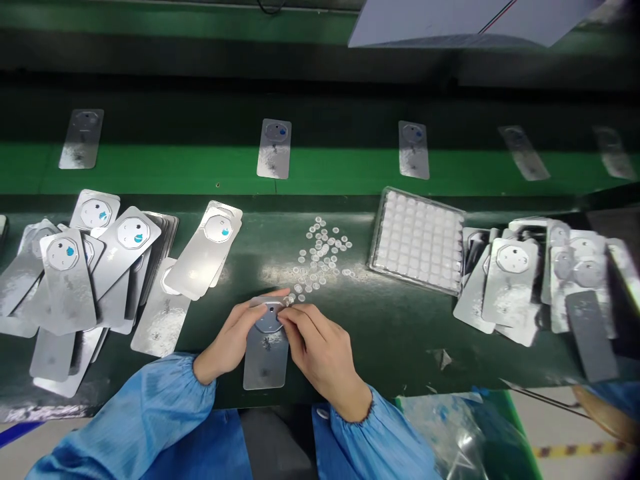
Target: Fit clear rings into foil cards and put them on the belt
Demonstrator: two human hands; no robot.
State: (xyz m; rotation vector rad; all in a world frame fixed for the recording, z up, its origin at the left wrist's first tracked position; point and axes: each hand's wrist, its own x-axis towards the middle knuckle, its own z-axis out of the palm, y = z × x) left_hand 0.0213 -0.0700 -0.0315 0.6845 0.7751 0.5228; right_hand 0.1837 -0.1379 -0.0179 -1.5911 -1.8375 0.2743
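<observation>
A silver phone back panel with a round camera area at its top lies on the dark green bench in front of me. My left hand grips its upper left edge, thumb on the face and a finger behind the top. At the right side of the camera area, my right hand has its thumb and forefinger pinched together; what sits between the fingertips is too small to make out. Small clear round discs are scattered just beyond my hands. Two overlapping back panels rest to their left.
More panels are heaped at the left, some with blue dots, and another pile stands at the right. A clear tray of white round pieces is right of the discs. Single panels lie along the green strip behind. A plastic bag hangs below.
</observation>
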